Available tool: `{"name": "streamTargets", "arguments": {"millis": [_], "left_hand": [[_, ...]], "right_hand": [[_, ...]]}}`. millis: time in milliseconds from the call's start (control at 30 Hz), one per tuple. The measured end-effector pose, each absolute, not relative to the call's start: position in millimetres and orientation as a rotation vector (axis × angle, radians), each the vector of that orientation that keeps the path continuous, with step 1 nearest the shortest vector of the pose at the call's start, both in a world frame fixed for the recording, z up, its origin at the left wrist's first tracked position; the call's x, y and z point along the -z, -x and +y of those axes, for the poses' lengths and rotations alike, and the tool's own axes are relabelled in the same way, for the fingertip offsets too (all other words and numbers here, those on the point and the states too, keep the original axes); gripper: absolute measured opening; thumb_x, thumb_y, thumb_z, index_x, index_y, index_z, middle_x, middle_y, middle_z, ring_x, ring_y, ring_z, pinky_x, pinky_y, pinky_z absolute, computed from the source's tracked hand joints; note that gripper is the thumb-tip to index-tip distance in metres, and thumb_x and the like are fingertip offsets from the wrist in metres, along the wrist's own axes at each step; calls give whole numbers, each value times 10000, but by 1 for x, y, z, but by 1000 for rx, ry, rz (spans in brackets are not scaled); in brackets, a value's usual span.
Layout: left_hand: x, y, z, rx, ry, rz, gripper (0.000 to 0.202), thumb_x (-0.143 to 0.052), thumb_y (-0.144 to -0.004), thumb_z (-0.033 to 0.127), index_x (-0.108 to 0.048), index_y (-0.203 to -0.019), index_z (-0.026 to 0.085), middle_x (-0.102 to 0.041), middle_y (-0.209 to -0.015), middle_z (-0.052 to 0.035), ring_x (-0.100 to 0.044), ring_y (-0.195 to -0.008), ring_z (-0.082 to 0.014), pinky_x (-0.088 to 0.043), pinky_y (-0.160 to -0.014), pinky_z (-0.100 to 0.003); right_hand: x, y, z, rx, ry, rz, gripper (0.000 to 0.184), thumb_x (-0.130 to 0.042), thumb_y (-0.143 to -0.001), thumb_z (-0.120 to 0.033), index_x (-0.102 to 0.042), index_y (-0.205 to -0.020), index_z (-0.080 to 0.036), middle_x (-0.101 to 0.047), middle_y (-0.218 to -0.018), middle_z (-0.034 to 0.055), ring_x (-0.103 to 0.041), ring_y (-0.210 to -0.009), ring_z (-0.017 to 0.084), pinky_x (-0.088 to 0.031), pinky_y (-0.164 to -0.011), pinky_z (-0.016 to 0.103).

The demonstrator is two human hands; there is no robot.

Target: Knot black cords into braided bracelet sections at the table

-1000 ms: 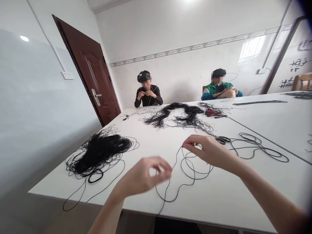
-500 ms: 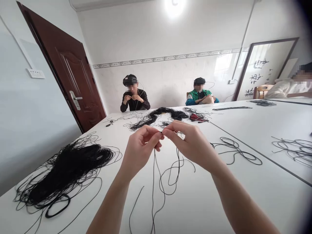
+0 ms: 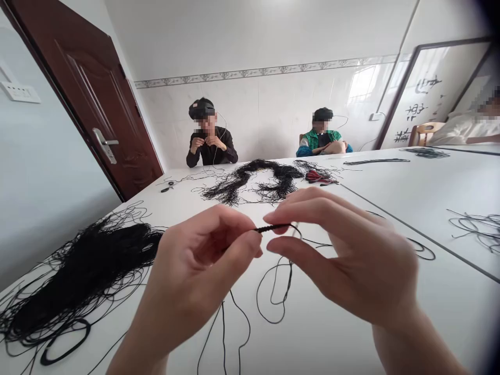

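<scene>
**Q:** What does the centre of the view show?

**A:** A left hand (image 3: 199, 271) and a right hand (image 3: 344, 255), bare, raised facing each other above a white worktop (image 3: 461, 312). A thin black cord (image 3: 273, 228) spans the gap between them, held clear of the surface; the stretch between the hands looks tightly twisted.

**Q:** State of the fingers?

**A:** The left fingers (image 3: 244, 229) are closed on the cord, thumb against forefinger. The right fingers (image 3: 297, 205) stand slightly parted, forefinger above the cord and thumb below it; whether they actually press it cannot be told.

**Q:** How is the cord likely to handle?

**A:** It appears light, soft and limp, as its slack loops (image 3: 273, 297) hanging below suggest. Being thin and smooth, it may slip. The surest hold is probably between thumb and forefinger pads, close to the twisted stretch.

**Q:** And around the hands?

**A:** A large tangled mass of black cord (image 3: 86, 271) lies to the left, and a second, spread mass of black cord (image 3: 250, 179) lies farther off. Red-handled scissors (image 3: 318, 177) rest beside that mass. Beyond the worktop sit a person in a black top (image 3: 209, 151) and a person in a green jacket (image 3: 320, 143).
</scene>
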State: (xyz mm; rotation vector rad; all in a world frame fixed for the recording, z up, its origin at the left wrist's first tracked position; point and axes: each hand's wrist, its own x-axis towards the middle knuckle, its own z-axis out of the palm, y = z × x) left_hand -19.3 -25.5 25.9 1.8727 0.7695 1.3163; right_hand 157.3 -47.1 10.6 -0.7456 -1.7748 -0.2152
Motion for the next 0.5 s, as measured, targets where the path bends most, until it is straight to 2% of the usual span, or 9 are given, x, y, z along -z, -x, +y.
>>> {"name": "streamTargets", "arguments": {"millis": [133,333,500], "left_hand": [[-26,19,-25,-1246,-1938,719,109,-669,-811,189,-686,-713,233,-611,-599,33,-557,-550,-94,-469,-474,-156],[-23,21,-24,-1199,-1862,570,137,-682,-812,161,-711,-730,267,-683,-617,56,-624,-553,-83,-519,-498,-116],[-21,23,-23,-1189,-1899,574,119,-685,-820,205,-693,-718,266,-633,-578,50,-564,-518,-86,-497,-463,-132]], "right_hand": [[-12,-156,-50,227,642,-1776,62,-631,-897,-95,-608,-903,-152,-623,-786,14,-582,-744,102,-501,-695,306],[-8,-158,-53,112,674,-1864,87,-545,-945,-97,-544,-962,-182,-552,-836,12,-539,-809,108,-500,-674,284],[-8,-158,-50,137,653,-1945,95,-500,-967,-97,-509,-961,-191,-541,-854,13,-536,-855,122,-497,-734,304]]}}
